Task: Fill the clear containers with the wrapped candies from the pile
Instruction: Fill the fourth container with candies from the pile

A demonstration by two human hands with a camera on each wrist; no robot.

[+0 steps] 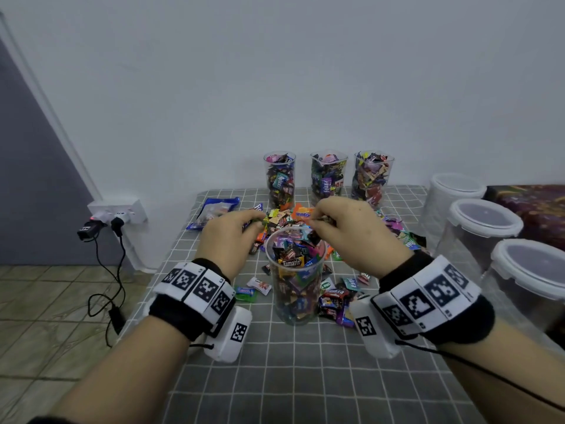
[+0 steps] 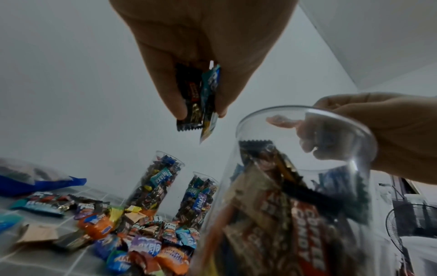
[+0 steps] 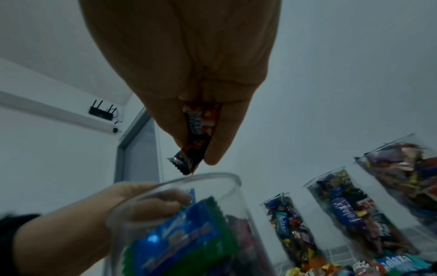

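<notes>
We see our left hand [image 1: 227, 240] at 9 o'clock of the near container [image 1: 295, 275] | right hand [image 1: 348, 232] at its 2 o'clock rim, pinching candy | pile [image 1: 290, 218] at 12 | three full containers [image 1: 328, 175] beyond.

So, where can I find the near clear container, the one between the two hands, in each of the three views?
Head: the near container stands at centre, between the left hand and the right hand.
Left wrist: lower right, large, rim near.
Right wrist: lower left, rim near.
Shared landmark: the filled containers by the wall.
</notes>
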